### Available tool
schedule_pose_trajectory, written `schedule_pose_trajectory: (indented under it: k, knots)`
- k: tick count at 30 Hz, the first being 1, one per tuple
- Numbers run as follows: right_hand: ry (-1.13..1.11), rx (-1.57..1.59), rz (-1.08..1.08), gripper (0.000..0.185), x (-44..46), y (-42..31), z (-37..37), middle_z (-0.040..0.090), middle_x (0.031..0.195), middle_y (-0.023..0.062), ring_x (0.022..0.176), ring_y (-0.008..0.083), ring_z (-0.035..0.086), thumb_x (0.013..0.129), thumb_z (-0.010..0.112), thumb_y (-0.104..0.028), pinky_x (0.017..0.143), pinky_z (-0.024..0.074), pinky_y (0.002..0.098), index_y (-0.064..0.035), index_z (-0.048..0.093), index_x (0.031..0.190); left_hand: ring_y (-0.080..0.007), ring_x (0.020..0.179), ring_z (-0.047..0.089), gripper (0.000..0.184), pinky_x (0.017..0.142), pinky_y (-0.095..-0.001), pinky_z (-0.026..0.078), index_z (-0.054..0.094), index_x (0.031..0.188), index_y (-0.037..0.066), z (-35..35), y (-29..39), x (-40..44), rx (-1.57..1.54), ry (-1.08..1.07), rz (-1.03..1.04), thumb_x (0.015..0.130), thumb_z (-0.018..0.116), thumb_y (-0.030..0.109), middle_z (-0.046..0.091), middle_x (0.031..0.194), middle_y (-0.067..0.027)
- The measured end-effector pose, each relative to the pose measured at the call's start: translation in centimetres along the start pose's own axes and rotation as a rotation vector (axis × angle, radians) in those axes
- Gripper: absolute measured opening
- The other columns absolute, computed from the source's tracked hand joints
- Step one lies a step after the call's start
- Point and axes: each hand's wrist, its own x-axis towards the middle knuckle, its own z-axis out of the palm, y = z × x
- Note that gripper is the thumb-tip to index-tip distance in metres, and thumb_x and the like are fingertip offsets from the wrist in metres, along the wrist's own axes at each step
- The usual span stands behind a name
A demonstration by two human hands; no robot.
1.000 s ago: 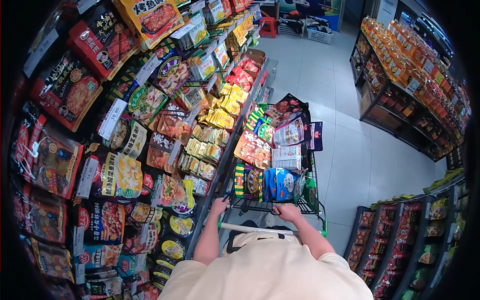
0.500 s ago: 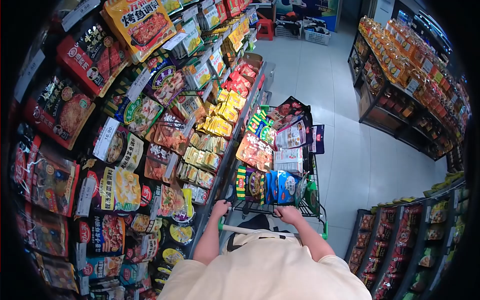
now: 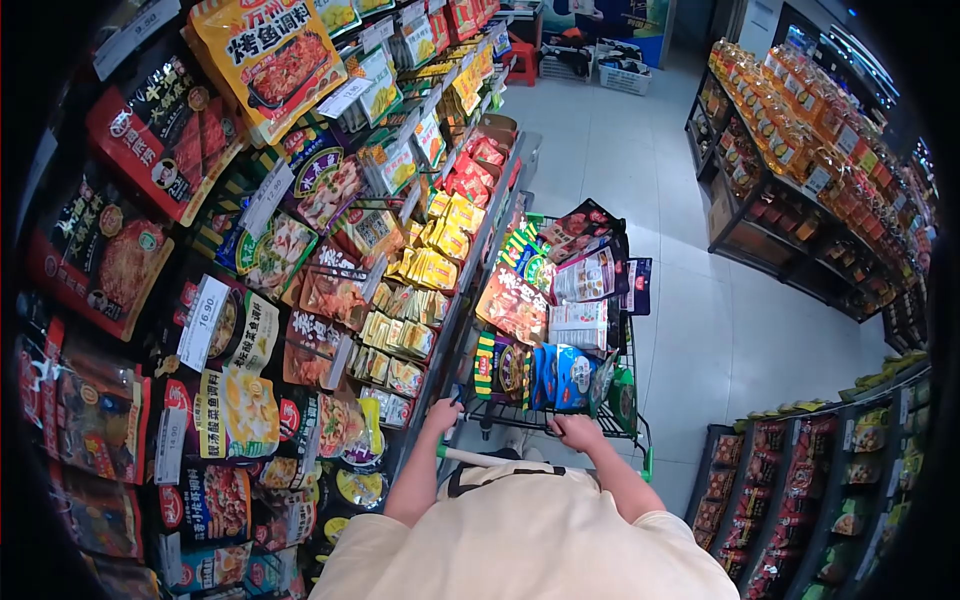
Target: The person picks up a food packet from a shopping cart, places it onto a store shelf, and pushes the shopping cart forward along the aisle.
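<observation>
A shopping cart [image 3: 628,345] with a black wire basket stands before me, its pale handle bar [image 3: 478,458] close to my body. My left hand [image 3: 444,414] is closed at the basket's near left corner, beyond the bar. At the near right side of the basket, my right hand [image 3: 577,432] is closed on its rear edge. Both forearms cross over the handle. Inside the cart lie several seasoning packets: a red-orange packet [image 3: 512,305], blue packets [image 3: 574,375], a dark packet [image 3: 580,228] and a white-labelled packet [image 3: 578,325].
Tight along my left runs a shelf of hanging seasoning packets [image 3: 240,410] with price tags and a lower tray of yellow sachets [image 3: 452,225]. Bottled oil [image 3: 780,130] fills a rack on the right. Curved shelves [image 3: 800,470] stand nearer right. Tiled floor [image 3: 670,230] lies ahead; a red stool [image 3: 521,63] is farther off.
The left shelf's packets have shifted slightly left and down in view, and the right rack slightly left. The cart and both hands keep nearly the same place in view.
</observation>
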Motion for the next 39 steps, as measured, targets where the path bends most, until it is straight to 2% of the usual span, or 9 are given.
schedule_pose_trajectory:
  k: [2,8,12,21,27,36,39]
  knots:
    - [-0.004,0.001,0.015,0.032,0.2,-0.1,-0.2,0.067,0.081,0.0212,0.078,0.0426,0.065,0.099,0.050,-0.035,0.071,0.0500,0.0546,-0.0082,0.063,0.088,-0.0339,0.096,0.068,0.030,0.084,-0.0428,0.051,0.074,0.102,0.011,0.1,-0.5,0.8,-0.018,-0.030,0.007,0.092,0.056,0.033,0.072,0.096,-0.0174]
    - [-0.008,-0.006,0.063,0.031,0.9,-0.5,-1.3,0.068,0.083,0.0206,0.080,0.0430,0.065,0.099,0.051,-0.036,0.072,0.0498,0.0550,-0.0094,0.062,0.089,-0.0362,0.101,0.067,0.035,0.088,-0.0465,0.050,0.073,0.106,0.015,0.5,-0.7,3.3,0.009,-0.032,-0.021,0.091,0.053,0.039,0.072,0.100,-0.0169]
    - [-0.010,-0.016,0.070,0.032,1.9,0.0,-1.5,0.067,0.082,0.0209,0.080,0.0434,0.064,0.099,0.050,-0.038,0.071,0.0492,0.0560,-0.0097,0.062,0.090,-0.0378,0.106,0.064,0.035,0.091,-0.0478,0.050,0.073,0.104,0.014,-0.9,1.8,3.1,0.106,-0.028,0.048,0.092,0.050,0.038,0.070,0.106,-0.0185]
    - [0.033,-0.019,0.076,0.033,3.7,0.7,-1.9,0.067,0.079,0.0212,0.078,0.0438,0.064,0.099,0.050,-0.038,0.070,0.0488,0.0567,-0.0091,0.062,0.089,-0.0412,0.106,0.063,0.036,0.092,-0.0496,0.049,0.071,0.104,0.009,-2.1,4.2,4.8,0.099,-0.035,0.083,0.094,0.048,0.035,0.069,0.106,-0.0221]
    - [0.062,-0.018,0.084,0.032,4.7,1.0,-2.0,0.067,0.078,0.0206,0.076,0.0429,0.064,0.099,0.051,-0.037,0.069,0.0497,0.0552,-0.0089,0.062,0.087,-0.0413,0.106,0.063,0.036,0.092,-0.0495,0.049,0.071,0.104,0.009,-2.5,4.7,6.7,0.135,-0.023,0.150,0.094,0.049,0.035,0.069,0.105,-0.0220]
    - [0.045,-0.015,0.058,0.033,6.5,2.2,-3.6,0.067,0.080,0.0207,0.078,0.0425,0.065,0.099,0.051,-0.036,0.071,0.0501,0.0552,-0.0080,0.063,0.087,-0.0403,0.107,0.063,0.033,0.091,-0.0499,0.049,0.072,0.104,0.012,-2.7,6.5,8.4,0.122,-0.054,0.062,0.094,0.050,0.036,0.069,0.107,-0.0201]
    - [-0.002,-0.026,0.060,0.034,7.2,3.5,-4.8,0.069,0.085,0.0210,0.082,0.0428,0.066,0.100,0.047,-0.036,0.076,0.0514,0.0548,-0.0077,0.065,0.092,-0.0400,0.107,0.063,0.033,0.092,-0.0497,0.049,0.072,0.104,0.013,-2.5,8.5,8.3,0.095,-0.059,0.002,0.094,0.050,0.036,0.069,0.107,-0.0199]
